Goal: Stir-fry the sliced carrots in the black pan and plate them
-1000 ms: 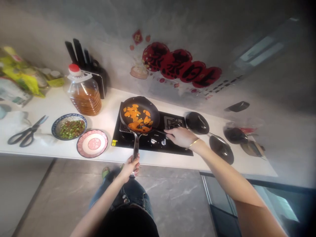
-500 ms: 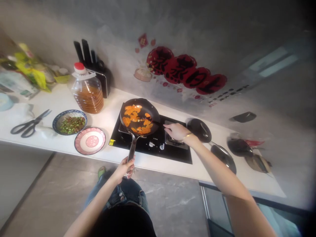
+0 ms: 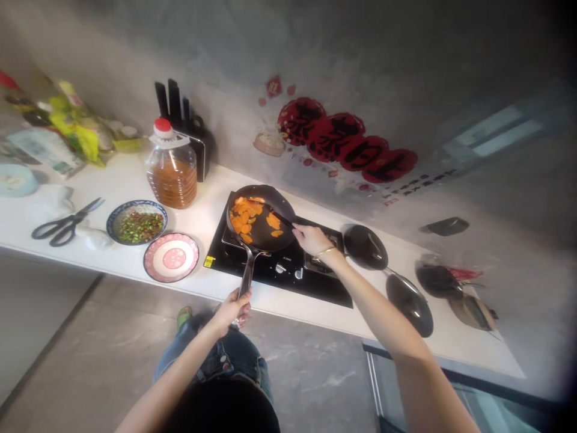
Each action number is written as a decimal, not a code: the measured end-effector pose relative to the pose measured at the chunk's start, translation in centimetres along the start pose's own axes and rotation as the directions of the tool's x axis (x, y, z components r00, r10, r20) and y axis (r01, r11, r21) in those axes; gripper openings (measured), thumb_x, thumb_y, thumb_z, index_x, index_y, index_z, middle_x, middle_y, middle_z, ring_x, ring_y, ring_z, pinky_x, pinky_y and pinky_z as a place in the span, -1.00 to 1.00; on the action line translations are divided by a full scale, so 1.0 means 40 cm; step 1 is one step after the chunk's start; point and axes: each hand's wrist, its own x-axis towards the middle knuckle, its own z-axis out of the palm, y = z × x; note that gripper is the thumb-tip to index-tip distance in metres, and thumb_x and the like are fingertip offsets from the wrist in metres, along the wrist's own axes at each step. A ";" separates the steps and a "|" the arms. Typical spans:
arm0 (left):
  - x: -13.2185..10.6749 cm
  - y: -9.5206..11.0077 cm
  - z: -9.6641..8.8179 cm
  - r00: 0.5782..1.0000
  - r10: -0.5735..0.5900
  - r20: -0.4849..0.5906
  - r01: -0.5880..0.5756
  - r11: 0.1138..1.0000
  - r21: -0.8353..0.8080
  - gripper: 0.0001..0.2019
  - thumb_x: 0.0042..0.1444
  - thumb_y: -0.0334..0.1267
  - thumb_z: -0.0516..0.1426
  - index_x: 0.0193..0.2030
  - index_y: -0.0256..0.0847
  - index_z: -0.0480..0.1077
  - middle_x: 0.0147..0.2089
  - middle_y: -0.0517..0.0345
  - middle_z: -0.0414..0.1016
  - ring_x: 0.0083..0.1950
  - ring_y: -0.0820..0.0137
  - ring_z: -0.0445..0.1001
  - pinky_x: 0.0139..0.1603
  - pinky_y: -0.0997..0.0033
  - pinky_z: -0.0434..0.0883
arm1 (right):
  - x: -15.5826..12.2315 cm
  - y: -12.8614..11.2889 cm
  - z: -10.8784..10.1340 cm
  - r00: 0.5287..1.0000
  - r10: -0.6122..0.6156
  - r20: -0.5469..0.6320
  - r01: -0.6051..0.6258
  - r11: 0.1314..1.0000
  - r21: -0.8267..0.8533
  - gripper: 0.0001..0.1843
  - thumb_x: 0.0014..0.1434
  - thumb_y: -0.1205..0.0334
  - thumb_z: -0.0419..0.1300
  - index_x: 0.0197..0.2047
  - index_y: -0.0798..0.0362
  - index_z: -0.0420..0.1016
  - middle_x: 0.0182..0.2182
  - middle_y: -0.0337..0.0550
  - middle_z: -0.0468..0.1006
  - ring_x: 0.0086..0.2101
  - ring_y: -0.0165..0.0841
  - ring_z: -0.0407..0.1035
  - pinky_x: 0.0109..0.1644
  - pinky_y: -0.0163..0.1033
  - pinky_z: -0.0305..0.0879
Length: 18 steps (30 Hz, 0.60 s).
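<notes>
The dark frying pan [image 3: 267,238] is sitting on the hob's [image 3: 274,272] left burner, carrying orange slices [image 3: 247,211] bunched toward its far-left side. The left hand [image 3: 232,308] is clamping its handle; the right hand [image 3: 311,239] is closed round a dark utensil [image 3: 280,218] — tip inside the pan. Further left, a blue-rimmed bowl [image 3: 112,220] is holding chopped greens [image 3: 140,226] — a jug [image 3: 172,171] behind, amber oil.

At frame centre, the left hand [image 3: 232,308] grips the frying pan [image 3: 261,218] handle; the right hand [image 3: 311,239] holds a dark spatula [image 3: 280,218] over orange carrot slices [image 3: 249,215] on the stove [image 3: 279,264].
</notes>
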 end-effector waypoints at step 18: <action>-0.001 0.006 0.000 1.000 -0.001 0.001 0.001 1.000 0.014 -0.38 -0.08 0.06 0.26 0.05 -0.21 0.20 -0.59 0.45 0.17 -0.70 0.60 0.11 -0.69 0.56 -0.01 | -0.137 0.010 -0.085 0.975 -0.138 0.172 0.183 0.942 -0.283 -0.55 0.35 0.12 -0.04 0.26 -0.15 0.35 -0.02 -0.08 0.58 -0.06 -0.17 0.48 -0.02 -0.12 0.38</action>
